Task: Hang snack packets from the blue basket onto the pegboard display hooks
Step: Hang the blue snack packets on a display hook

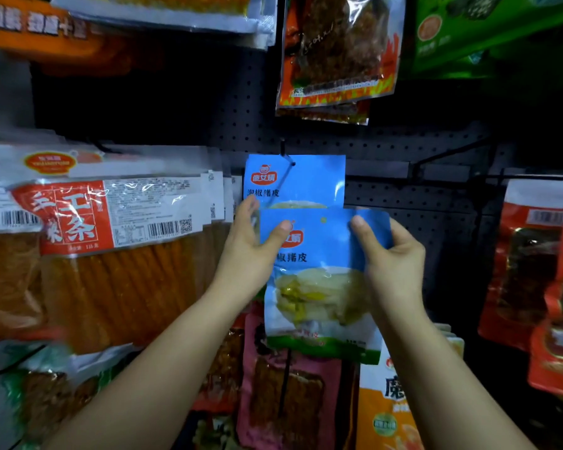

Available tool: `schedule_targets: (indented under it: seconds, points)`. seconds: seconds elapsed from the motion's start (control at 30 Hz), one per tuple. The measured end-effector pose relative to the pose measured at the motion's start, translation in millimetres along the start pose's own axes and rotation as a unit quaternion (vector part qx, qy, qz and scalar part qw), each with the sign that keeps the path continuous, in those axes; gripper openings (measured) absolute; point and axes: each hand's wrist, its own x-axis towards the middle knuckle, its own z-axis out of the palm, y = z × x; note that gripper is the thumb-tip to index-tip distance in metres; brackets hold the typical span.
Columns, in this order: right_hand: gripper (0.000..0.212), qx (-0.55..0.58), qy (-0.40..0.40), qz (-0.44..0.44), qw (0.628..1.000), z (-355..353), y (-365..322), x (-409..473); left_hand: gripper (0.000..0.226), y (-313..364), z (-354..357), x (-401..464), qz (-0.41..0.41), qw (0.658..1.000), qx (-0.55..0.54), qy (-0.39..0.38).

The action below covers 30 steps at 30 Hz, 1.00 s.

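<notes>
two bare forearms, no sleeves in view; left hand [247, 251] and right hand [392, 258] ungloved, without rings.

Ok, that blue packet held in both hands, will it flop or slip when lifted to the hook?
The blue packet probably bends: thin film, contents bulging low, flat top. Glossy, so possibly slippery; the left hand and right hand pinch its upper corners. Likely light.

Both bare forearms reach up and forward. The left hand [252, 251] and right hand [391, 254] face each other, thumbs in front, fingers curled behind, pinching together.
</notes>
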Motion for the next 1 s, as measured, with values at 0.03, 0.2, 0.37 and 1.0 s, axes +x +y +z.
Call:
schedule_targets:
  seconds: [0.03, 0.2, 0.37, 1.0]
  points:
    - [0.019, 0.013, -0.007, -0.005, 1.000, 1, -6, -3, 0.057, 4, -1, -5, -0.005, 1.000, -0.030, 0.006]
    - [0.021, 0.066, -0.043, 0.019, 0.997, 10, -28, -15, 0.010, 24, -13, -19, 0.026, 0.991, -0.129, 0.019]
    - [0.022, 0.046, -0.072, -0.022, 0.996, 17, -51, -19, 0.012, 37, -28, -27, 0.125, 0.984, -0.112, 0.063]
    - [0.025, -0.032, -0.042, -0.122, 0.991, 54, -90, 11, 0.008, 80, -50, 2, 0.182, 0.971, -0.124, 0.098]
